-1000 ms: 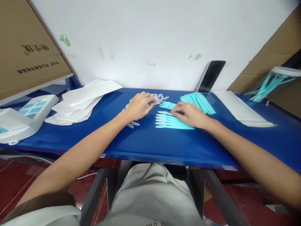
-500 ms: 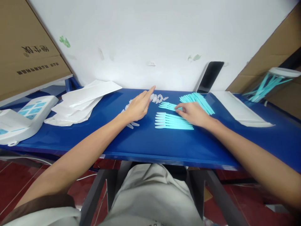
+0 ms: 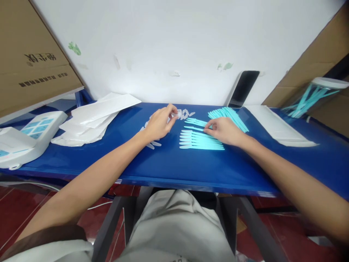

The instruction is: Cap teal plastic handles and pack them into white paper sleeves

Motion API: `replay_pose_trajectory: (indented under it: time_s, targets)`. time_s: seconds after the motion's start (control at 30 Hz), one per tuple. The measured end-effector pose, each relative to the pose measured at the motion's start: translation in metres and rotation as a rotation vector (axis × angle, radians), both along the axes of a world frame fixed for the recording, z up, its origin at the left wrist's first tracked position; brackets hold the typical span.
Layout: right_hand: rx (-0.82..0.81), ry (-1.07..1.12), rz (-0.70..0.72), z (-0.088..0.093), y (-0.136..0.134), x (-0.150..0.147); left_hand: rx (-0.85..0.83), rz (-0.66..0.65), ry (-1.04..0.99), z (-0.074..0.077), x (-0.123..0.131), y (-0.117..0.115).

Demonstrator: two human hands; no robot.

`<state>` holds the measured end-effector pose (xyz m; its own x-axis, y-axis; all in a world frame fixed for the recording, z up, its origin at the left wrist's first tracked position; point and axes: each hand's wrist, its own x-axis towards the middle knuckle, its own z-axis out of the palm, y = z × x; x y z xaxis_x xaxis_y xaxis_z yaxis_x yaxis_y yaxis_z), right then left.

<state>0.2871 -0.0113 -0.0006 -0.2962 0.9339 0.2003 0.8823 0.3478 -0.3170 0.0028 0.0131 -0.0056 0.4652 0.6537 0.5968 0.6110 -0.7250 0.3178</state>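
My left hand [image 3: 160,122] is at the pile of small translucent caps [image 3: 185,113], its thumb and index finger closing on a cap [image 3: 177,115] at the pile's edge. More pale caps [image 3: 155,143] lie partly hidden under that hand. My right hand [image 3: 224,131] pinches a slim turquoise stick [image 3: 195,128], which points left between two groups. Just below it is a neat row of turquoise sticks [image 3: 201,142] with pale capped tips. A few loose turquoise sticks [image 3: 196,121] lie above it, and a larger turquoise bundle [image 3: 229,116] sits behind my right hand.
White pouches [image 3: 95,112] and a white tray with blue panels [image 3: 38,127] are at the left. A phone [image 3: 243,89] leans on the wall. A long white pouch [image 3: 278,125] and a clear jar of turquoise sticks [image 3: 313,98] stand right. A cardboard box [image 3: 32,54] is at far left.
My left fingers, stretched out before, have curled down to the caps. My right hand has shifted slightly left and down, separating one turquoise stick from the loose group.
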Motion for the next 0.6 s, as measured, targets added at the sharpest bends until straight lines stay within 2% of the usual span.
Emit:
replay_pose_trajectory:
  time_s: [0.43, 0.5, 0.6]
  targets:
    - [-0.006, -0.03, 0.085, -0.005, 0.005, 0.01, 0.048, -0.018, 0.108, 0.0, 0.0, 0.001]
    - [0.029, -0.008, 0.099, -0.007, 0.006, 0.011, 0.06, -0.023, 0.086, 0.0, 0.0, 0.001]
    - [0.173, 0.064, 0.136, -0.009, 0.005, 0.01, 0.059, -0.025, 0.039, 0.0, 0.0, 0.0]
